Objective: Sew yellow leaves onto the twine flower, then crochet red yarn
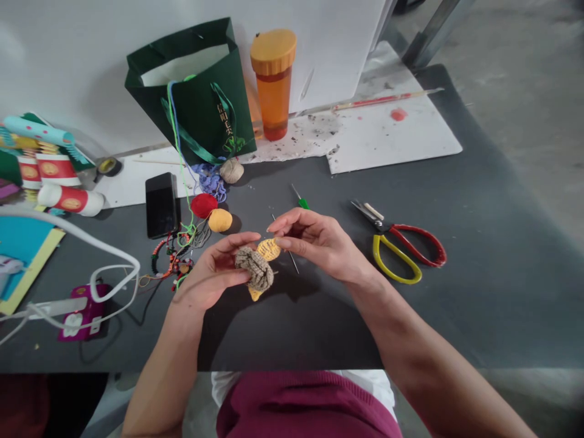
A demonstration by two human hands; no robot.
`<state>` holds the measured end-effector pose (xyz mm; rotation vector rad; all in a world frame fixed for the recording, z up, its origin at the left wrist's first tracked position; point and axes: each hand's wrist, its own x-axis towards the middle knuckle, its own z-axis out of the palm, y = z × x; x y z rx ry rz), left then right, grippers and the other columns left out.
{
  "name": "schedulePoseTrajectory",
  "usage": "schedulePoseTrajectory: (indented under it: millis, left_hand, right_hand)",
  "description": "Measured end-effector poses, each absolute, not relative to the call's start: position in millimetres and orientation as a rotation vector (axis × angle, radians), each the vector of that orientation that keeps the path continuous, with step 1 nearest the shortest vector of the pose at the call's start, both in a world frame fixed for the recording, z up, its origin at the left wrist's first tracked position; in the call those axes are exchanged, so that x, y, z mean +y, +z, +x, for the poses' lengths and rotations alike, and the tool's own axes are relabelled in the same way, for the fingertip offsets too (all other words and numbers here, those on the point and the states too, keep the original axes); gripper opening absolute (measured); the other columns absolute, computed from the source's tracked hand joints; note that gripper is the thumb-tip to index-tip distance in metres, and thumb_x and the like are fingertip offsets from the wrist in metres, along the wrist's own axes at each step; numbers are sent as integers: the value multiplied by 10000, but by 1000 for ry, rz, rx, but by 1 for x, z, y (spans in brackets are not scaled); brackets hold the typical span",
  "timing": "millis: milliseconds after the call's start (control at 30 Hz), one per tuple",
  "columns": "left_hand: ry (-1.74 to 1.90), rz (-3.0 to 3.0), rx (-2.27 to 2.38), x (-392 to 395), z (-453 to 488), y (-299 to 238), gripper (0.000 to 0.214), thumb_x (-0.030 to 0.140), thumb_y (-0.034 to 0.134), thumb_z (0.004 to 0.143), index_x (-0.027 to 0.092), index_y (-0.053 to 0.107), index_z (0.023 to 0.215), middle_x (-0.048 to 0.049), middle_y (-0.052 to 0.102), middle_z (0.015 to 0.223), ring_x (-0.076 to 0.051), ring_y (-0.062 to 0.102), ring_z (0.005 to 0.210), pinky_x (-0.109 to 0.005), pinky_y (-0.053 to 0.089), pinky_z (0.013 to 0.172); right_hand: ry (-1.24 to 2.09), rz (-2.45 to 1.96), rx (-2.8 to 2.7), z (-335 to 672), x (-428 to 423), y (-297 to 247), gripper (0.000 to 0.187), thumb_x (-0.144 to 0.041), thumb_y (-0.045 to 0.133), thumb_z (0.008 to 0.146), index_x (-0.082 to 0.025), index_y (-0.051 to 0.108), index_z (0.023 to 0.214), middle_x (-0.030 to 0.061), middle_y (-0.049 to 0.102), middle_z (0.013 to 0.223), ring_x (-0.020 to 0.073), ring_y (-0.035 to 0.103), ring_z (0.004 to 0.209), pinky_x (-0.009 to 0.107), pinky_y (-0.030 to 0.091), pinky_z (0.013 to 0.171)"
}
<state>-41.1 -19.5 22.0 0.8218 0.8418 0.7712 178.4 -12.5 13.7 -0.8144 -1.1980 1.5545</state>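
So: crochet piece (255, 269) in left hand (207, 274), right hand (317, 242) alongside

Left palm faces up, fingers curled round the tan ribbed piece, holding it. Yellow crochet part (268, 249) sits behind it, with a yellow tip (254, 294) showing below; cannot tell if that is 1 piece or 2. Whole lot sits between both hands, above the dark desk (283, 331).

Right fingers (292, 226) are bent, thumb and index narrow, tips at the yellow edge; cannot tell if they grip anything. Thin steel needle (292, 258) runs just under the right hand.

Nearby: green-handled crochet hook (302, 204) just past the right fingers, scissors with red and yellow handles (396, 255) to the right. Red ball (204, 205) touches yellow ball (220, 220), both beyond the left hand. Beaded string (173, 261) and black phone (162, 205) lie further left. Green paper bag (189, 91) and orange-capped bottle (272, 85) stand at the back
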Motion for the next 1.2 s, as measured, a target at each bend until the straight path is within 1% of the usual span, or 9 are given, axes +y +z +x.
schedulePoseTrajectory:
  millis: [300,433,533,633,733,867,1000,1067,1200]
  left_hand:
    - [753,855,838,-19,-44,20,488,177,904,632,271,793,1097,-33,775,964,-173,700,829,-272,573,742]
    - [780,843,843,-19,-43,21,466,165,915,626,285,806,1063,-12,765,954,-146,694,815,-244,568,736]
    - [801,823,860,-18,-42,23,446,165,932,610,293,819,1022,5,754,925,-119,684,788,-208,554,703]
    - [803,812,867,-18,-40,25,447,180,942,599,287,820,1015,5,749,905,-119,682,779,-208,550,686]
    - [800,826,884,-18,-41,24,476,171,940,593,271,810,1040,-4,753,904,-131,679,781,-226,553,694]
    - [799,847,886,-18,-43,23,490,175,929,611,272,796,1073,-6,764,946,-137,683,813,-246,554,747]
    - [773,820,806,-18,-46,23,548,251,917,644,273,772,1171,-69,784,1100,-190,707,884,-288,564,764]
    - [744,813,752,-17,-47,24,571,277,904,666,284,755,1217,-88,777,1159,-186,709,868,-283,564,742]
    - [708,790,738,-18,-44,26,578,266,892,680,287,742,1238,-61,771,1126,-164,706,867,-262,561,767]
  right_hand:
    - [1551,-829,-1186,179,-12,14,244,-398,813,838,-200,750,965,15,680,845,120,612,735,261,529,682]
    - [1598,-842,-1171,180,-14,18,248,-367,811,841,-198,769,1017,26,725,891,124,642,760,272,546,727]
    - [1624,-881,-1183,181,-14,19,281,-402,803,843,-191,776,1026,38,747,904,129,649,750,278,544,717]
    - [1678,-889,-1216,181,-13,17,340,-457,827,802,-172,773,978,50,757,882,141,653,728,285,537,684]
    - [1705,-917,-1245,180,-13,13,353,-475,864,750,-164,754,877,28,727,773,132,622,660,280,505,631]
    - [1621,-886,-1218,179,-12,10,309,-461,868,747,-188,734,805,8,686,726,128,587,633,284,486,607]
    - [1495,-808,-1215,180,-11,11,229,-424,848,778,-215,754,770,25,708,779,147,615,693,304,505,652]
    - [1471,-782,-1219,180,-11,11,201,-404,831,799,-221,759,758,29,715,788,154,633,715,318,519,691]
    - [1464,-785,-1232,179,-12,10,164,-373,812,815,-227,761,761,28,720,793,159,632,722,326,515,706]
